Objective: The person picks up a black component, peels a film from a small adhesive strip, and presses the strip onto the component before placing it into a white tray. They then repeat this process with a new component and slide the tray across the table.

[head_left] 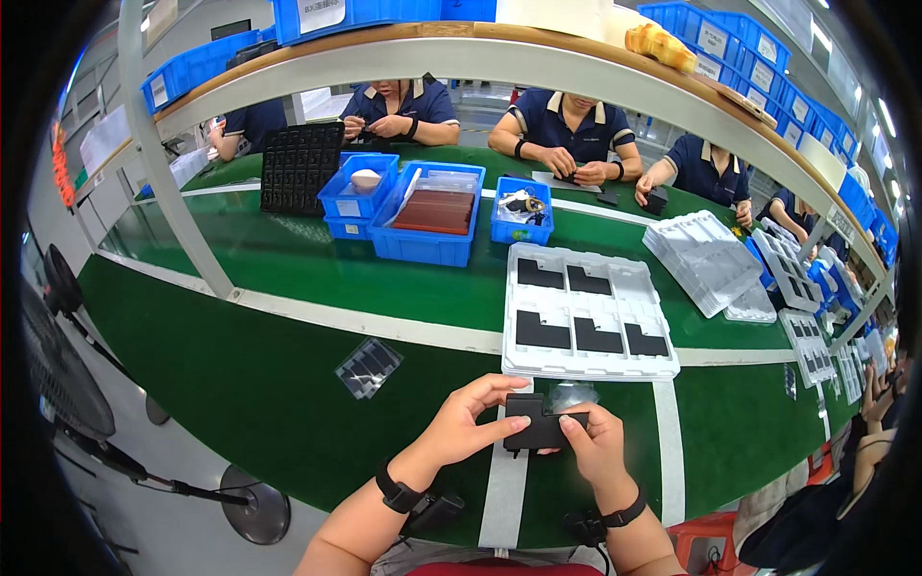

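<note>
I hold a flat black L-shaped piece (pixel 526 413) above the green worktop, close to the front of the bench. My left hand (pixel 469 422) grips its left part, thumb across the face and index finger reaching past its top. The lower right arm of the piece is pinched by my right hand (pixel 597 444), thumb in front and fingers behind. Just beyond the piece lies a crumpled clear plastic film (pixel 573 394). A white moulded tray (pixel 588 367) stands past my hands, with several similar black pieces (pixel 597 334) in its compartments.
Left of my hands lies a clear packet with dark strips (pixel 369 368). Blue bins (pixel 423 248), a black ridged tray (pixel 300 168) and stacked white trays (pixel 706 259) stand farther back. A shelf beam (pixel 461 53) crosses above. Several people work opposite. Fans (pixel 62 355) stand at left.
</note>
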Demonstrator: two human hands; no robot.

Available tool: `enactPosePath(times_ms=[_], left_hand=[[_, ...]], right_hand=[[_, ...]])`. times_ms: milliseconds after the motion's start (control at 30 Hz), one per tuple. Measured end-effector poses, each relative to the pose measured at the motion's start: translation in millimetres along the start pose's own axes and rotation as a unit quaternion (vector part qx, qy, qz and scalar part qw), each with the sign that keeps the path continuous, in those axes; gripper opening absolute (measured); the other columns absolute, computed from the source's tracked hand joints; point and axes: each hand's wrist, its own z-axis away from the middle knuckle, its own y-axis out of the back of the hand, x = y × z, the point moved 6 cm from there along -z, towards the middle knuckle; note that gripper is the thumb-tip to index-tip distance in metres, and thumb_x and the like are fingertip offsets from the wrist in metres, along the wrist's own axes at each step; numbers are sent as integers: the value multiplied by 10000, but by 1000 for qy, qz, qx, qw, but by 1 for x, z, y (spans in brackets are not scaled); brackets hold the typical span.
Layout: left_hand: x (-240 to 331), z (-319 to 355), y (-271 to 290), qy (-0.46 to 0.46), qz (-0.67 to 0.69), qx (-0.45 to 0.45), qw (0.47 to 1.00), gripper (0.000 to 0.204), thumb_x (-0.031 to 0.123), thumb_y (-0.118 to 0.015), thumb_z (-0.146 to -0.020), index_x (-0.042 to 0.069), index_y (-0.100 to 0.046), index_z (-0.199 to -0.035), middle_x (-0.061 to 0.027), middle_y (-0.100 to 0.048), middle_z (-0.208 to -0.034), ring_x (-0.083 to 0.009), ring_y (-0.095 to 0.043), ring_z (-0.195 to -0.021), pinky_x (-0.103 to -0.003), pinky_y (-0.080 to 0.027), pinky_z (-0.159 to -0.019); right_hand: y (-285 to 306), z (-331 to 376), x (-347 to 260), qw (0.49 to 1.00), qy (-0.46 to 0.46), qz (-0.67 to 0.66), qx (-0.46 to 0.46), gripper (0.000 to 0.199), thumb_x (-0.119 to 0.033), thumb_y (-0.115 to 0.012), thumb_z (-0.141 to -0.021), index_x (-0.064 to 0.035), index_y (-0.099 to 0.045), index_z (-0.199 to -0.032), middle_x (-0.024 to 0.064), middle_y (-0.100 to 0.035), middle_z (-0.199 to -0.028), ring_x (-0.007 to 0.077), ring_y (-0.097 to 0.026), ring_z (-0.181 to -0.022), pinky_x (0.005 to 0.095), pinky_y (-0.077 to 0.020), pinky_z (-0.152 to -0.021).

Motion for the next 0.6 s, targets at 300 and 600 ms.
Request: enactPosePath(times_ms=[300,600], left_hand=[[8,-1,1,-85,-135,10,987,180,100,-638,-769,8,-570,-629,-93,-572,-1055,-196,-533,-974,-314,-392,-863],[12,2,2,-127,-57,48,989,194,84,-617,-784,6,-573,-612,-134,-521,-1149,-247,-458,-1099,-325,-414,-851]], right_hand=[[2,1,-2,1000,4,-13,-22,128,-63,-500,-863,48,-518,-923,146,-606,-753,202,-622,-627,279,-517,-585],[-24,2,19,916,-91,-335,-201,580,-507,-455,-826,-10,-476,-1124,208,-498,-1129,346,-488,-1051,460,-429,-841]])
